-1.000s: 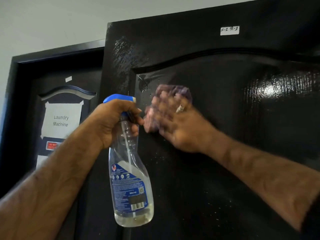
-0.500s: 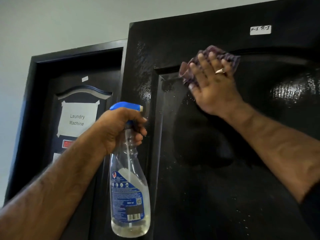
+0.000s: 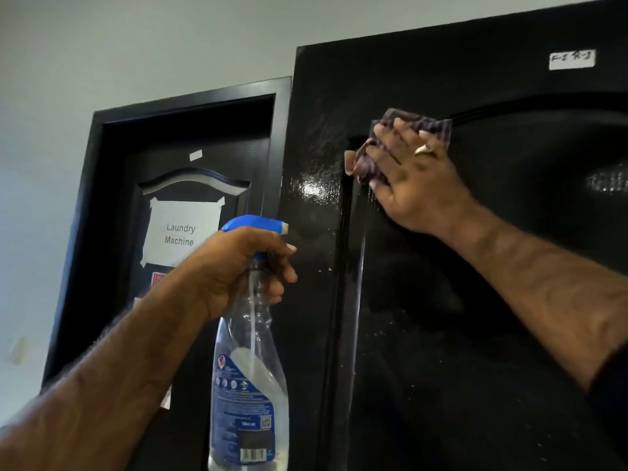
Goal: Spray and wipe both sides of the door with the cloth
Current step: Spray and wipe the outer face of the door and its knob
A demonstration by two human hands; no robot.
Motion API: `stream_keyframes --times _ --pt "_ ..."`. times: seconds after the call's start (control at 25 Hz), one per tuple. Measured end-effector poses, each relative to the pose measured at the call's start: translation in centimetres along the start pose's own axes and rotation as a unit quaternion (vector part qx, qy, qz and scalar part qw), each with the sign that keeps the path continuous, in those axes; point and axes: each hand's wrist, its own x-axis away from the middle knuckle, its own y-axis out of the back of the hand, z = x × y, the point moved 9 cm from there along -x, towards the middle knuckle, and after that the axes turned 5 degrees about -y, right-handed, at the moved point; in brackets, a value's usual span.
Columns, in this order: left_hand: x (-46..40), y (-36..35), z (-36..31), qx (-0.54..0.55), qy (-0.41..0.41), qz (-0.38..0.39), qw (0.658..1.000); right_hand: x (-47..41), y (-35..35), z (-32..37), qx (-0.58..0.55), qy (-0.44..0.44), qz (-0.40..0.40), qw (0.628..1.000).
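Glossy black panelled door (image 3: 475, 300), wet with spray; purple striped cloth (image 3: 401, 137) pressed flat below small white label (image 3: 572, 59).

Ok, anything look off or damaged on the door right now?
Nothing damaged. The glossy black door shows wet streaks below the purple striped cloth, expected from spraying.

The right hand (image 3: 413, 180) covers most of the cloth (image 3: 419, 125). The door (image 3: 475, 317) is cut off at the right and bottom edges. The writing on its small white label (image 3: 572, 59) is too blurred to read. The left hand (image 3: 238, 270) hides the spray bottle (image 3: 249, 385) neck and a red sign (image 3: 158, 279).
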Motion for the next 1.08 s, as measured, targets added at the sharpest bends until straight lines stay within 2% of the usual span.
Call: stream_keyframes --times 0.04,0.08,0.16,0.24,0.32,0.36,0.4,0.48,0.56,0.6,0.64,0.68,0.72,0.8,0.84,0.88,0.92,1.0,1.08 --pt "0.0 0.7 0.1 0.008 -0.001 -0.004 1.000 1.0 -0.4 1.9 0.004 -0.007 0.001 1.000" --pt "0.0 1.3 0.2 0.017 0.000 -0.010 1.000 3.0 -0.8 4.5 0.004 0.026 0.014 1.000" --pt "0.1 2.4 0.3 0.036 0.000 -0.010 0.999 9.0 -1.4 9.5 -0.023 0.165 0.050 0.985" --pt "0.0 3.0 0.3 0.050 0.003 -0.003 0.999 13.8 -1.3 12.4 -0.049 0.322 0.116 0.938" --pt "-0.3 2.8 0.2 0.052 0.003 -0.003 0.999 13.7 -0.8 11.7 -0.067 0.410 0.144 0.898" --pt "-0.5 2.7 0.1 0.050 0.000 -0.007 0.999 11.6 -1.0 10.6 -0.071 0.401 0.120 0.905" --pt "-0.8 2.5 0.0 0.049 -0.004 -0.011 0.999 8.5 -1.2 8.8 -0.057 0.351 0.077 0.932" --pt "-1.1 2.3 -0.1 0.053 -0.011 -0.020 0.998 1.5 -0.7 4.4 -0.011 0.152 -0.003 0.988" --pt "-1.4 2.2 0.0 0.057 -0.017 -0.027 0.998 -1.0 -1.2 2.9 -0.004 -0.034 0.009 0.999" --pt "-1.4 2.3 0.2 0.062 -0.018 -0.032 0.997 -0.3 -1.7 4.4 -0.007 -0.053 0.020 0.998" --pt "-1.4 2.6 0.3 0.069 -0.019 -0.036 0.997 1.3 -2.1 7.0 -0.006 -0.011 0.036 0.999" --pt "-1.3 3.0 0.4 0.076 -0.020 -0.040 0.996 3.8 -2.7 10.2 -0.008 0.079 0.062 0.995" --pt "-1.1 3.4 0.5 0.080 -0.021 -0.044 0.996 7.0 -3.1 13.2 -0.025 0.183 0.096 0.978" --pt "-0.9 4.3 0.5 0.075 -0.024 -0.049 0.996 12.6 -3.1 16.1 -0.061 0.350 0.189 0.915" --pt "-0.7 4.6 0.4 0.072 -0.025 -0.050 0.996 13.1 -2.8 16.1 -0.067 0.401 0.208 0.890" --pt "-0.7 4.8 0.4 0.070 -0.026 -0.048 0.996 11.7 -2.8 15.2 -0.058 0.411 0.193 0.889" --pt "-0.7 4.9 0.2 0.068 -0.026 -0.045 0.996 8.8 -3.2 13.7 -0.040 0.371 0.160 0.914" --pt "-0.6 5.0 0.1 0.068 -0.027 -0.041 0.996 1.2 -3.0 9.2 -0.015 0.173 0.072 0.982" --pt "-0.7 5.3 0.3 0.071 -0.027 -0.040 0.996 -2.6 -2.8 7.0 -0.006 0.000 0.045 0.999"
